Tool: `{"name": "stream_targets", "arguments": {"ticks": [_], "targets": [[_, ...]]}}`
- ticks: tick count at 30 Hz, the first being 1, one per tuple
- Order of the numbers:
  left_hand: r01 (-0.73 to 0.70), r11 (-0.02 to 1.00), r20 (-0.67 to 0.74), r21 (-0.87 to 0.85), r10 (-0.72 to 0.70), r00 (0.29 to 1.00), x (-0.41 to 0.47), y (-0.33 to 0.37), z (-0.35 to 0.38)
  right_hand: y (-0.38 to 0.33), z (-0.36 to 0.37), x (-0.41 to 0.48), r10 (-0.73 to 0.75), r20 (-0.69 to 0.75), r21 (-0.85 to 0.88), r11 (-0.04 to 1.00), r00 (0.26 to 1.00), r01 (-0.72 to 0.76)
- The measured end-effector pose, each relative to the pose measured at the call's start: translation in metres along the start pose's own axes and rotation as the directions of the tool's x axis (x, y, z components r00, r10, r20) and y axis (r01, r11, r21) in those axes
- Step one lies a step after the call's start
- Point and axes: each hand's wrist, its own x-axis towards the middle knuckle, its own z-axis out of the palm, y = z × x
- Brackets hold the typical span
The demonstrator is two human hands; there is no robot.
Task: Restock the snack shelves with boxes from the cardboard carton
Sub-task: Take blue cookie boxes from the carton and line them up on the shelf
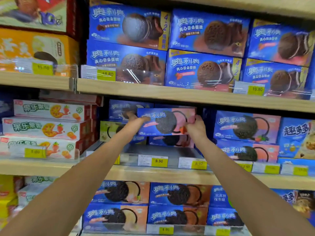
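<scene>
A blue and pink cookie box (166, 121) is held up inside the middle shelf bay, above another box of the same kind (172, 141) lying at the back. My left hand (136, 120) grips its left end. My right hand (196, 125) grips its right end. Both arms reach forward from the bottom of the view. The cardboard carton is out of sight.
The wooden middle shelf (153, 174) has bare grey floor (153, 150) in front of the held box, with yellow price tags (158, 161) along the edge. Stacked blue boxes (245, 126) stand to the right, white and red boxes (44, 128) to the left, full shelves above and below.
</scene>
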Motion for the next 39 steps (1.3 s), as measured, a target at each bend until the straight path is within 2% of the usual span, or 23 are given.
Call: {"name": "stream_targets", "arguments": {"ticks": [8, 11, 14, 16, 19, 24, 28, 31, 37, 39], "targets": [[-0.081, 0.978, -0.012, 0.192, 0.085, 0.996, 0.031, -0.012, 0.025, 0.004, 0.02, 0.042, -0.132, -0.074, -0.153, 0.981, 0.988, 0.12], [-0.105, 0.965, -0.061, 0.24, 0.123, 0.991, 0.044, -0.016, 0.033, 0.013, 0.026, 0.053, -0.124, -0.079, -0.182, 0.977, 0.989, 0.108], [-0.182, 0.926, -0.043, 0.332, 0.208, 0.977, 0.051, -0.02, 0.04, 0.024, 0.026, 0.058, -0.071, -0.087, -0.156, 0.986, 0.994, 0.057], [-0.211, 0.938, -0.041, 0.275, 0.231, 0.972, 0.055, -0.022, 0.043, 0.03, 0.024, 0.056, -0.042, -0.093, -0.136, 0.99, 0.995, 0.029], [-0.175, 0.978, -0.026, 0.116, 0.179, 0.983, 0.061, -0.022, 0.044, 0.037, 0.024, 0.058, -0.017, -0.07, -0.077, 0.997, 0.997, 0.012], [-0.171, 0.981, 0.088, 0.086, 0.164, 0.983, 0.06, -0.022, 0.045, 0.036, 0.022, 0.061, 0.081, -0.062, 0.028, 0.996, 0.995, -0.08], [-0.138, 0.98, 0.186, 0.142, 0.11, 0.976, 0.059, -0.021, 0.047, 0.04, 0.023, 0.066, 0.052, -0.037, -0.123, 0.991, 0.998, -0.056], [-0.121, 0.988, 0.204, 0.099, 0.099, 0.974, 0.056, -0.022, 0.051, 0.046, 0.026, 0.073, 0.1, -0.011, -0.199, 0.975, 0.995, -0.1], [-0.119, 0.993, 0.236, 0.007, 0.114, 0.965, 0.045, -0.019, 0.053, 0.05, 0.021, 0.067, 0.101, 0.062, -0.136, 0.986, 0.993, -0.092], [-0.104, 0.994, 0.211, 0.046, 0.092, 0.973, 0.038, -0.015, 0.053, 0.044, 0.016, 0.056, 0.125, 0.079, -0.087, 0.989, 0.989, -0.118]]}}
